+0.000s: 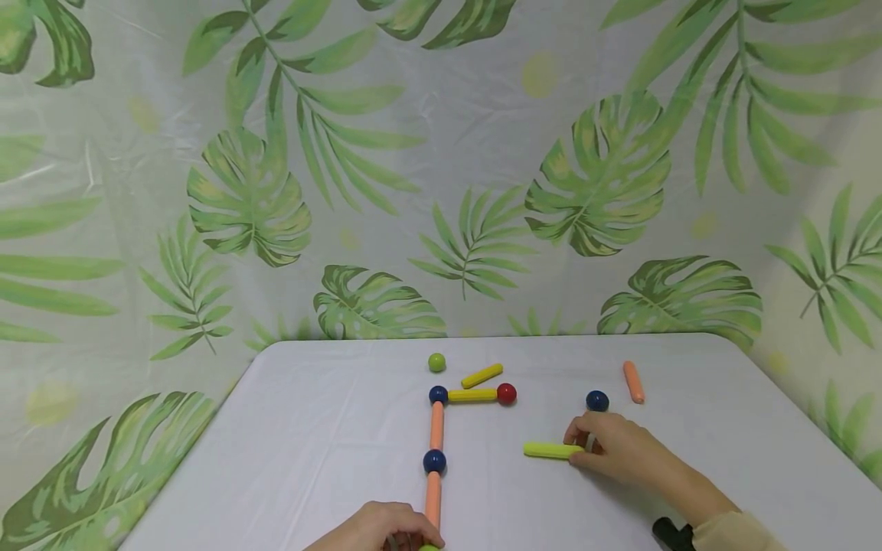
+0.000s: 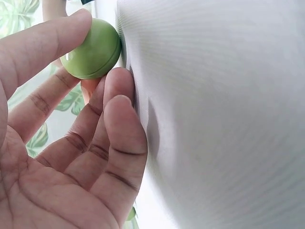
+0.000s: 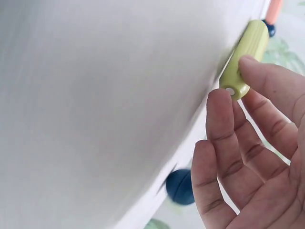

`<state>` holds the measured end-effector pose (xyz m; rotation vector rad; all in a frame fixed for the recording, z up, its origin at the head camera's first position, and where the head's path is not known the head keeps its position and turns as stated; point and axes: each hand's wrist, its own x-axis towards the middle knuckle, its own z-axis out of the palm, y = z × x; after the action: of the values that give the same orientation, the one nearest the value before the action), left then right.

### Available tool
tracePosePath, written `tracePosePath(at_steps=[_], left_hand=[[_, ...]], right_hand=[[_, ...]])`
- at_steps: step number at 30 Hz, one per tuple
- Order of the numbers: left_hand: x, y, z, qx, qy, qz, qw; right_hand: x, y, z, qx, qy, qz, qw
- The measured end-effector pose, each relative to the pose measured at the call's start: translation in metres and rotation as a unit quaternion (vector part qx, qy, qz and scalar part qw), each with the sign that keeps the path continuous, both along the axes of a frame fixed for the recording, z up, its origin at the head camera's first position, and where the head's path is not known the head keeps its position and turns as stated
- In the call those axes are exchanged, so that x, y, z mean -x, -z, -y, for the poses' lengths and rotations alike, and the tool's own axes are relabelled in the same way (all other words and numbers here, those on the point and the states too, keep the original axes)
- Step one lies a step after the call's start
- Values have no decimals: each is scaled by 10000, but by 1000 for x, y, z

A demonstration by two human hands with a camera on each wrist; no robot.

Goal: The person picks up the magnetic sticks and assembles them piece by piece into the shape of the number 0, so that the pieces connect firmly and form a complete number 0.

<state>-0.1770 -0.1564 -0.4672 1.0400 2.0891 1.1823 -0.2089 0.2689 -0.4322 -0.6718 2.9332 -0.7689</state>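
My left hand (image 1: pixel 389 528) is at the front edge of the head view, and in the left wrist view it pinches a green ball (image 2: pixel 94 50) between thumb and fingers. An orange stick (image 1: pixel 432 497) runs away from that ball to a blue ball (image 1: pixel 435 461); another orange stick (image 1: pixel 437 425) joins it to a second blue ball (image 1: pixel 438 395). From there a yellow stick (image 1: pixel 472 395) leads to a red ball (image 1: pixel 506 394). My right hand (image 1: pixel 620 448) pinches one end of a yellow-green stick (image 3: pixel 244 59), whose end shows a small silvery disc.
A loose green ball (image 1: pixel 437 363) and a yellow stick (image 1: pixel 482 375) lie behind the joined pieces. Beyond my right hand are a blue ball (image 1: pixel 597 400) and an orange stick (image 1: pixel 633 383). A black object (image 1: pixel 671 534) is beside the right sleeve.
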Motion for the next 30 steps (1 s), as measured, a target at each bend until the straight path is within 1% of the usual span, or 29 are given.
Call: tracePosePath(at_steps=[1, 5, 6, 7, 9, 10, 11, 12, 15, 16, 19, 22, 24, 26, 28, 30], left_hand=[[-3, -8, -2, 17, -56, 82, 9999], [3, 3, 0, 55, -61, 167, 9998], [6, 9, 2, 20, -16, 127, 9999], [9, 14, 4, -24, 39, 70, 10000], [12, 21, 6, -46, 99, -65, 9999], [15, 25, 7, -49, 100, -51, 9999], [16, 26, 7, -52, 87, 18, 9999], [17, 28, 8, -85, 125, 5, 9999], [16, 22, 7, 23, 26, 144, 9999], [16, 20, 7, 51, 41, 137, 9999], [11, 6, 5, 275, -12, 143, 9995], [5, -6, 2, 299, -64, 211, 9993], [1, -14, 0, 231, -138, 281, 9992], [-4, -20, -2, 57, -250, 365, 9990], [-6, -23, -2, -30, -273, 340, 9990], [-7, -24, -3, -85, -297, 316, 9990]], right_hand=[[-2, 0, 3, 51, -86, -37, 9999], [-11, -2, 14, 332, -378, 25, 9987], [-14, -2, 16, 404, -436, 58, 9982], [-16, -3, 19, 464, -477, 119, 9977], [-21, -4, 25, 577, -542, 244, 9966], [-23, -5, 28, 617, -563, 303, 9960], [-25, -6, 31, 668, -579, 397, 9953], [-27, -6, 34, 704, -603, 486, 9945], [-33, -7, 45, 745, -742, 659, 9923], [-35, -7, 49, 746, -795, 696, 9916], [-42, -7, 58, 758, -920, 821, 9895], [-47, -6, 67, 827, -845, 1210, 9856], [-50, -6, 73, 919, -742, 1572, 9805], [-52, -5, 78, 976, -710, 1821, 9758], [-55, -4, 82, 1023, -712, 2001, 9718], [-56, -2, 86, 1024, -749, 2095, 9695]])
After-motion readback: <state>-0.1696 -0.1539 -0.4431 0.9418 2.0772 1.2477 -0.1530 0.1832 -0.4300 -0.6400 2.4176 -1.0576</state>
